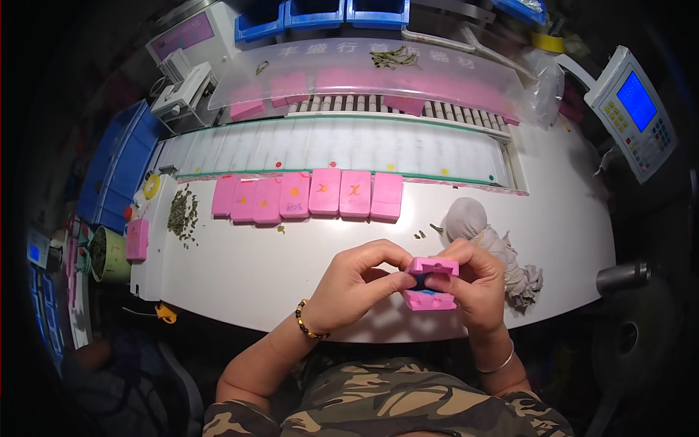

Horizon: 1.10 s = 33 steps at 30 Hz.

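Note:
My left hand (362,280), with a beaded bracelet at the wrist, grips the left side of a pink rubber mould (431,301) near the table's front edge. On the other side my right hand (478,282), a silver bangle at its wrist, is closed on the same mould. Its two halves are spread apart at the side facing me, and fingers of both hands reach into the gap. Something dark blue shows inside; the fingers hide most of it. Just beyond my right hand lies a grey-white cloth bundle (467,217).
Several pink mould blocks (325,191) stand in a row before a white, green-edged strip (328,146). Small dark green pieces (183,215) lie at the left. A control panel with a blue screen (637,102) juts in at right. Blue bins (313,13) line the back.

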Motion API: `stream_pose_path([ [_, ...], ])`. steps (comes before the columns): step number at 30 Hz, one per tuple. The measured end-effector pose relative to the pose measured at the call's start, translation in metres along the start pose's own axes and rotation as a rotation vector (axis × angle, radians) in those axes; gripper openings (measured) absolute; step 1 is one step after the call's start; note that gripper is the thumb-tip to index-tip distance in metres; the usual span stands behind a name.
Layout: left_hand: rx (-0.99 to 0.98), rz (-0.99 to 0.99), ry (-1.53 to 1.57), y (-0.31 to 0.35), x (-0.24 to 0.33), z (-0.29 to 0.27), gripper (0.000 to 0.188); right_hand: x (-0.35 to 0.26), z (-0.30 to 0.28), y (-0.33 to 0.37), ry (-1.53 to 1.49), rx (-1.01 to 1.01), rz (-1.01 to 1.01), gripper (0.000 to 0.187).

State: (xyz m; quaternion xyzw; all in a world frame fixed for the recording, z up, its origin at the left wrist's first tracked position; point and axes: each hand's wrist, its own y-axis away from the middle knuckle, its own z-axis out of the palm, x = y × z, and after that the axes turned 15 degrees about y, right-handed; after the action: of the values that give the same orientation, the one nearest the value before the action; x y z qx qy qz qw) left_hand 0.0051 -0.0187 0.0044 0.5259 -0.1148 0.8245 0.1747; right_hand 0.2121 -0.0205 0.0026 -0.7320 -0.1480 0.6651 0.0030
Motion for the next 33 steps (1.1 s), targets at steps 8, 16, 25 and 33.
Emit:
stream_pose_path([
  [8, -0.067, -0.040, 0.199, 0.009, -0.011, -0.013, 0.014, 0.012, 0.003, 0.005, -0.525, -0.221, 0.289, 0.010],
  [16, 0.261, -0.045, 0.169, 0.009, -0.008, -0.001, 0.022, -0.006, 0.017, -0.003, -0.127, -0.055, 0.154, 0.037],
  [25, 0.178, 0.293, -0.159, 0.012, -0.014, 0.010, 0.024, -0.010, 0.016, -0.002, 0.485, 0.009, -0.200, 0.028],
  [33, 0.086, 0.187, 0.026, 0.010, -0.005, -0.005, 0.025, -0.005, 0.005, -0.007, 0.207, -0.160, -0.101, 0.028],
])
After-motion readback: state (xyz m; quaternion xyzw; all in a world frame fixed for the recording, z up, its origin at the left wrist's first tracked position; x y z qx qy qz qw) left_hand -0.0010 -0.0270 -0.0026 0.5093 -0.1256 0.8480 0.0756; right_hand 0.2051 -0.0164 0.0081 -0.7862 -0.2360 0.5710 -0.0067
